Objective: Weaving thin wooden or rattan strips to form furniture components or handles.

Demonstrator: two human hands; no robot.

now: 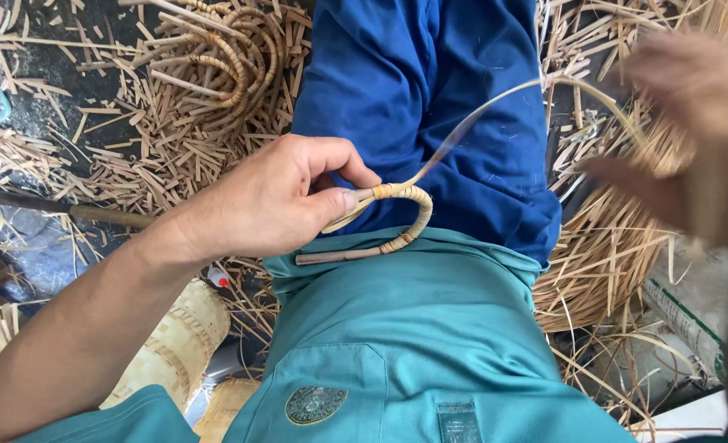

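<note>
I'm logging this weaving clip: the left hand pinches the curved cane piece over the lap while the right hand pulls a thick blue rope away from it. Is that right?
Not quite. In the head view the left hand does pinch the curved cane piece over the lap, but the right hand, blurred, pulls a thin pale strip, not a blue rope.

Left hand pinching curved rattan hoop on lap; right hand blurred, pulling thin strip.

— What's the person wearing?
— A teal shirt with a round embroidered badge at lower centre, and deep blue trousers at upper centre.
— Sleeves?
— A short teal sleeve at lower left; forearm bare.
</note>
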